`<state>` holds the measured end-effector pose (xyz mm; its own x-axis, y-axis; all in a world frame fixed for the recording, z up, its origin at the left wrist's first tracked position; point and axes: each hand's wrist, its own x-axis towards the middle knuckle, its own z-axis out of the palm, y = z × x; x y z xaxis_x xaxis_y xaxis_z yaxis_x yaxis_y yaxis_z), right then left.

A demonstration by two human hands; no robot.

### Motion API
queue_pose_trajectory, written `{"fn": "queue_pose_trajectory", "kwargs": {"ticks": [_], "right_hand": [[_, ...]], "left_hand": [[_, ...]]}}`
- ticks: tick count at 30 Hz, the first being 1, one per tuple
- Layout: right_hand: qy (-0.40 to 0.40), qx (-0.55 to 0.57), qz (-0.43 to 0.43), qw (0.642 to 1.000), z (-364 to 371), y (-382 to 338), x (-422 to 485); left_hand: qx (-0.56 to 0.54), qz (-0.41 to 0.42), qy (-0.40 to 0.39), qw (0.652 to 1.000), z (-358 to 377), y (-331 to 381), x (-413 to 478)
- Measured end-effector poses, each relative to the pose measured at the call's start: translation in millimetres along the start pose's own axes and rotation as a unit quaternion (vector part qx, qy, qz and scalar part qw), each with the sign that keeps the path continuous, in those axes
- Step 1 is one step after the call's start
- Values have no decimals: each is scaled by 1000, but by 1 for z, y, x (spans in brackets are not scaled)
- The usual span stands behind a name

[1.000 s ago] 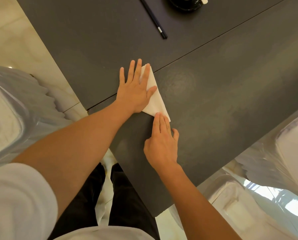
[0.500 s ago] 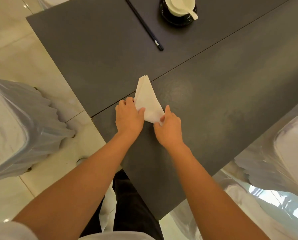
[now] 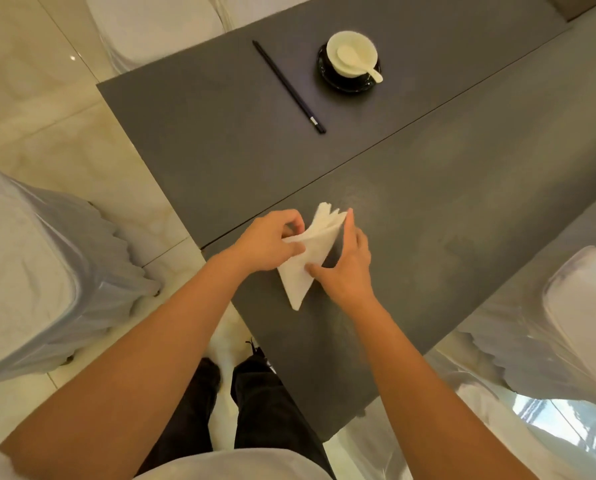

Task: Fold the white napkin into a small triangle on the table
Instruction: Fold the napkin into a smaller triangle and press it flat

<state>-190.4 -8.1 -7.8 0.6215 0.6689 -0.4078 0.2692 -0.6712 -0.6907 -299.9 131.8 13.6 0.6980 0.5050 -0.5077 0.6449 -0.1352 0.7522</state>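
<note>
A: Head view. Step in hand?
B: Seemingly mid-fold: white napkin [image 3: 298,282] on the desk [image 3: 428,237], roughly triangular, tip at 6 o'clock lying flat, layered top at 12 o'clock raised.
A: Hands?
B: Left hand [image 3: 268,240], at the napkin's 9 o'clock, fingers curled, pinching its left corner. Right hand [image 3: 348,268], at 3 o'clock, thumb on the napkin, fingers nearly straight along the raised edge, holding it.
A: Next move?
B: Probably laying the raised layers down squarely, then pressing the crease.

Black chopsticks [image 3: 288,86] lie at twelve o'clock, slanting. At one o'clock a white bowl [image 3: 362,41] sits on a black saucer [image 3: 325,72], with a white spoon [image 3: 353,58] resting in it. Cloth-covered chairs stand at nine [image 3: 30,271], eleven [image 3: 158,26] and four o'clock [image 3: 566,323] on a pale marble floor [image 3: 47,116].
</note>
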Motion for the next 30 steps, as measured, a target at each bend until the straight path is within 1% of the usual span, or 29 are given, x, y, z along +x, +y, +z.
{"fn": "queue_pose_trajectory", "kwargs": {"ticks": [1, 2, 4, 6, 7, 9, 11, 13, 16, 19, 22, 24, 27, 30], "right_hand": [[-6, 21, -24, 999, -7, -9, 1], [-21, 60, -25, 998, -14, -19, 2], [-55, 157, 24, 986, -26, -42, 2], [-94, 235, 77, 964, -34, -62, 2], [-122, 266, 89, 952, -36, -71, 1], [-188, 299, 84, 932, -38, -89, -2], [-219, 310, 55, 924, -38, -108, -4], [-210, 290, 19, 934, -39, -127, -2], [-201, 208, -39, 956, -39, -153, 6], [-204, 183, -40, 961, -30, -172, 21], [-183, 211, 8, 960, -14, -180, 43], [-155, 257, 56, 952, 3, -181, 60], [-104, 340, 144, 924, 34, -180, 87], [-55, 396, 213, 892, 63, -180, 113]], "left_hand": [[16, 12, -20, 1000, -12, 9, -4], [22, 21, -25, 999, -23, 17, -8], [-7, 38, -11, 999, -45, 31, -15], [-117, 37, 0, 992, -65, 39, -24], [-194, 28, 7, 981, -75, 41, -28], [-332, 1, 35, 942, -92, 42, -36], [-392, -27, 71, 917, -112, 42, -39], [-384, -48, 78, 919, -131, 41, -40], [-349, -69, 64, 933, -155, 38, -36], [-347, -77, 105, 929, -174, 35, -17], [-371, -76, 126, 917, -191, 26, 15], [-363, -78, 127, 920, -200, 16, 41], [-335, -104, 123, 929, -208, -2, 82], [-301, -139, 108, 938, -212, -23, 120]]}}
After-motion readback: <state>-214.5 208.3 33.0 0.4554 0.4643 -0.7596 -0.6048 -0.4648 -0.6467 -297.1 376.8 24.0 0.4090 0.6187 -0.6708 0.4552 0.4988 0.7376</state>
